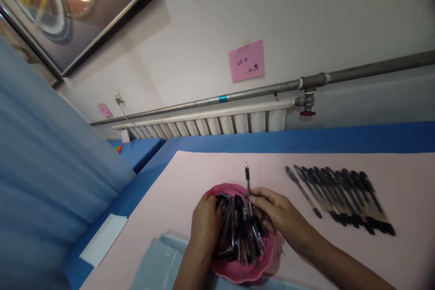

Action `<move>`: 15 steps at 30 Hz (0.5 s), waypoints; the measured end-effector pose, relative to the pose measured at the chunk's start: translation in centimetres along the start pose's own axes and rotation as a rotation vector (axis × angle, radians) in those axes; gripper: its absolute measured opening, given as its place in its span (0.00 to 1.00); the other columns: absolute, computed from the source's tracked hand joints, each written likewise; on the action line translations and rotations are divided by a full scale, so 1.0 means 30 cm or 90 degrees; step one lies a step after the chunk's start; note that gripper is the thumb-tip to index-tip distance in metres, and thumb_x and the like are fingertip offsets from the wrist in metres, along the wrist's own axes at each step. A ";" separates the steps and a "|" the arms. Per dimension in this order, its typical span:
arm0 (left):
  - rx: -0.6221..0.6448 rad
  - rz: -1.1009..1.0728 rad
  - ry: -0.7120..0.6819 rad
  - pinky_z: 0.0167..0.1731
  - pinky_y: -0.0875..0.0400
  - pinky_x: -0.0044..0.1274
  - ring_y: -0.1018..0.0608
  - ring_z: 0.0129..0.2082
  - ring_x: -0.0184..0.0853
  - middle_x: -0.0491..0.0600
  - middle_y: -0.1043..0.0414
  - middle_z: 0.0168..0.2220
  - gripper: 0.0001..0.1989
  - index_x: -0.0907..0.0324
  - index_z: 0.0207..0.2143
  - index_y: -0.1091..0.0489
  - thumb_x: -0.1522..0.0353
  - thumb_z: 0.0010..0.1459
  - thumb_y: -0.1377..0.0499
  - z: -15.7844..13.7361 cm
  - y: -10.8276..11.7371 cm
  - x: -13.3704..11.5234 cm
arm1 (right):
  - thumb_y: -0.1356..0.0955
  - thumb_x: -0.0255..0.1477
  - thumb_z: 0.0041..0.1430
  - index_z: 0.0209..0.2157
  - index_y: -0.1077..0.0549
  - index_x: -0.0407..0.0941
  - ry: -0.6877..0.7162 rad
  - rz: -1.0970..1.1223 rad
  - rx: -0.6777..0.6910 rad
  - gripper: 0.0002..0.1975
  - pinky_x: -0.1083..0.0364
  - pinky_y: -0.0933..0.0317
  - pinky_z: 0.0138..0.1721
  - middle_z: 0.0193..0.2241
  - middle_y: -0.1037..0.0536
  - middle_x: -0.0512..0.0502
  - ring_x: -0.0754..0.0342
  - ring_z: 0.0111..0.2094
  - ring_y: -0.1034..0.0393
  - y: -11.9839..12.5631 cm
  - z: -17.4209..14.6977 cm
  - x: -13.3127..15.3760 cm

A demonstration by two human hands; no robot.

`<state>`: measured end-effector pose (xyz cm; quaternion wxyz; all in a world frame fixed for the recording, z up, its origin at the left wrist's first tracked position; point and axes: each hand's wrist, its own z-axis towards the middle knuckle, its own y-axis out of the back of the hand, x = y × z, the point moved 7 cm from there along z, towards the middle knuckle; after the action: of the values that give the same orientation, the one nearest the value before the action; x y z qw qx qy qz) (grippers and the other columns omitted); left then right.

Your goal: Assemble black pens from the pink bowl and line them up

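Note:
A pink scalloped bowl (243, 276) holds a heap of pens and pen parts (238, 231), mostly clear barrels with black ends. My right hand (277, 210) pinches an uncapped pen (248, 174) over the bowl's right side, its tip pointing up and its lower end among the other pens. At the bowl's left side, my left hand (205, 219) is curled inward against the heap; its fingertips and whatever they grip are hidden. To the right, a row of capped pens (343, 199) lies side by side on the pink sheet, with one capped pen (303, 191) slightly apart at its left end.
The pink sheet (197, 167) covers a blue surface (340, 139). A light blue cloth (159, 263) lies partly under the bowl, and a white paper (103, 240) sits at left. Behind are a radiator (210, 124) and pipe (265, 90); a blue curtain (44, 167) hangs left.

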<state>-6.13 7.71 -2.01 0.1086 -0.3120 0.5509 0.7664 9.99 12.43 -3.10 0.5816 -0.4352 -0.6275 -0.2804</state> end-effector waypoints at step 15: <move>0.066 -0.979 0.274 0.20 0.40 0.16 0.31 0.20 0.24 0.44 0.33 0.20 0.11 0.64 0.25 0.32 0.70 0.40 0.34 -0.008 0.021 0.004 | 0.37 0.33 0.53 0.27 0.30 0.48 0.177 -0.262 0.152 0.06 0.59 0.42 0.25 0.22 0.29 0.52 0.56 0.24 0.36 -0.110 -0.055 -0.010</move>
<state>-6.45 7.23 -1.64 0.5122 -0.7400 0.2256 0.3730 7.89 9.43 -2.62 0.6398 -0.1840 -0.6458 -0.3737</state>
